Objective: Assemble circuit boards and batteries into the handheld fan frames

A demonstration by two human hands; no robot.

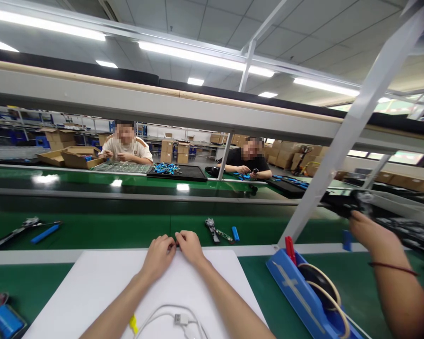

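My left hand (159, 255) and my right hand (191, 246) are side by side at the far edge of a white board (212, 292). The fingers of both are curled inward, and the fingertips nearly meet. Whatever may be between them is hidden. Beyond my right hand, on the green belt, lie a grey-and-black device part (211, 230), a small circuit board (224, 235) and a blue cylindrical cell (235, 233). A white USB cable (180, 319) loops on the board between my forearms, with a yellow piece (133, 324) beside it.
A blue bin (297, 296) with a red-handled tool (289, 249) stands right. Another person's hand (374, 235) reaches in there, near a slanted post (339, 141). Device parts (21, 230) and a blue cell (45, 233) lie left. Two people (127, 146) sit across the belt.
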